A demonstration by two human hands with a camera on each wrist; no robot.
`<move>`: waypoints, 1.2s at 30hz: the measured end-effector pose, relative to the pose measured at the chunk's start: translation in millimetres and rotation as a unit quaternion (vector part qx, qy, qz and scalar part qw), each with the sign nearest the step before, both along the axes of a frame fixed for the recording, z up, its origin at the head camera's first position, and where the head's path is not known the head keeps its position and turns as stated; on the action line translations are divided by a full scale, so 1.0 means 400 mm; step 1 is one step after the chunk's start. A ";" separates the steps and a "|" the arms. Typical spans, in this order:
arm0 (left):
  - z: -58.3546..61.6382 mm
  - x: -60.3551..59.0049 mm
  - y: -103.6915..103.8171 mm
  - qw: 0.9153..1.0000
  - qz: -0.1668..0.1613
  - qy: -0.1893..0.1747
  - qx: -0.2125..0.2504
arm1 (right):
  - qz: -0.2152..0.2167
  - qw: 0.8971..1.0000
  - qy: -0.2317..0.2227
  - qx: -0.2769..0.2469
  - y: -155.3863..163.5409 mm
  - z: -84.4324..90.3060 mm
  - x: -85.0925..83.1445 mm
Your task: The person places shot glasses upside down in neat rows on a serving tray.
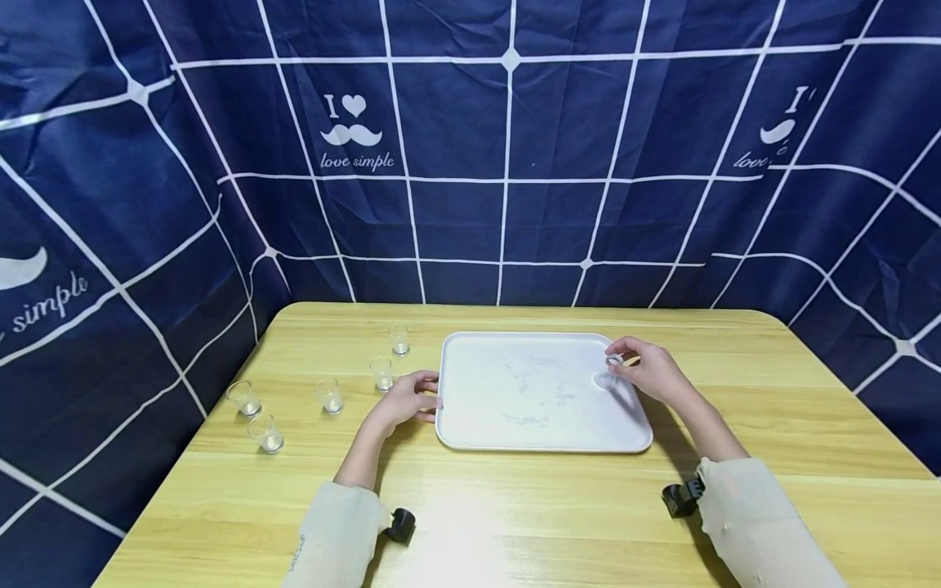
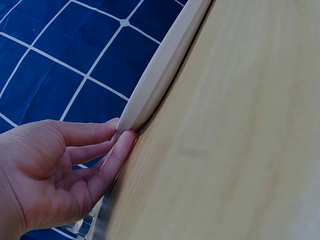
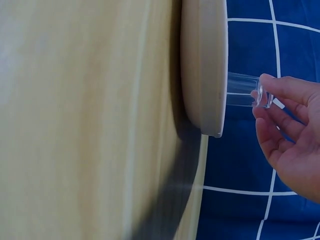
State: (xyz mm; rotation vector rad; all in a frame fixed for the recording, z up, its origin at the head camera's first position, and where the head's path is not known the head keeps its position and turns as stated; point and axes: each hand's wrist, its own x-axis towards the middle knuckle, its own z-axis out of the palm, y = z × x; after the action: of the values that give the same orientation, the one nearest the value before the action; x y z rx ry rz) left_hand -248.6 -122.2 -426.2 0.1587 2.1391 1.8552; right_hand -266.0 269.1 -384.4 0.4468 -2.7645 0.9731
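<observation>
A white rectangular tray [image 1: 529,425] lies on the wooden table. My left hand [image 1: 403,400] pinches its left rim; in the left wrist view the thumb is at the lip of the tray [image 2: 155,75] and a finger is under the edge. Over the tray's right end, my right hand [image 1: 650,374] holds a small clear shot glass [image 1: 604,380] by its thick base. The right wrist view has the shot glass [image 3: 242,90] upside down, its mouth toward the tray's top, fingertips and thumb around the base.
Several more shot glasses stand upright on the table left of the tray, the nearest to the left hand being one glass [image 1: 382,376]; another glass [image 1: 266,434] is at the front left. A dark blue curtain [image 1: 456,220] with white lines hangs behind the wooden table [image 1: 529,523].
</observation>
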 end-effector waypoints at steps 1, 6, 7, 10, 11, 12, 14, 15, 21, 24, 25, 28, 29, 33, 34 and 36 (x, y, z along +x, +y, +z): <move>-0.001 -0.001 0.000 1.000 0.000 0.001 0.000 | 0.000 1.000 0.002 0.001 -0.001 0.001 0.000; -0.001 -0.002 0.000 1.000 -0.002 0.004 0.000 | -0.001 1.000 -0.002 0.008 -0.001 0.004 0.002; -0.001 -0.001 0.000 1.000 -0.002 0.004 0.000 | 0.000 1.000 -0.004 0.007 0.000 0.004 0.002; -0.001 0.000 0.001 1.000 -0.002 0.003 0.002 | -0.002 1.000 -0.013 0.003 0.006 0.007 0.006; -0.001 0.000 0.002 1.000 -0.002 0.001 0.002 | -0.003 1.000 -0.017 -0.001 0.009 0.009 0.008; -0.001 0.000 0.002 1.000 -0.003 0.000 0.003 | -0.004 1.000 -0.020 -0.006 0.011 0.012 0.011; -0.002 -0.001 0.002 1.000 -0.003 0.000 0.003 | -0.007 0.999 -0.026 -0.018 0.019 0.016 0.017; -0.002 -0.001 0.003 1.000 -0.002 -0.001 0.002 | -0.007 0.999 -0.028 -0.024 0.023 0.018 0.019; 0.000 0.000 0.002 1.000 0.002 -0.002 -0.003 | -0.011 0.999 -0.037 -0.037 0.048 0.009 0.029; 0.001 0.000 0.001 1.000 0.001 -0.002 -0.004 | -0.008 0.997 -0.069 -0.045 0.057 0.004 0.038; 0.000 -0.001 0.002 1.000 0.002 -0.002 -0.004 | -0.005 0.995 -0.084 -0.052 0.059 0.002 0.041; 0.002 0.000 0.002 1.000 0.003 -0.003 -0.005 | 0.000 0.987 -0.136 -0.084 0.064 -0.003 0.047; 0.002 0.000 0.002 1.000 0.003 -0.003 -0.005 | -0.001 0.984 -0.152 -0.091 0.065 -0.005 0.048; 0.004 0.001 0.002 1.000 0.002 -0.003 -0.006 | -0.005 0.971 -0.210 -0.112 0.074 -0.017 0.056; 0.003 0.001 0.002 1.000 0.002 -0.003 -0.006 | -0.005 0.969 -0.219 -0.113 0.076 -0.021 0.057; 0.004 0.001 0.003 1.000 0.002 -0.002 -0.007 | -0.003 0.965 -0.234 -0.116 0.079 -0.029 0.061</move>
State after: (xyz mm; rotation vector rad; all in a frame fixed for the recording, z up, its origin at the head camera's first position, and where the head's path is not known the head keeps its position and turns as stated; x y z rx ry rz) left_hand -248.0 -120.8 -424.7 0.1473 2.1502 1.8415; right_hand -241.8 300.8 -395.9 0.1874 -2.9848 1.5529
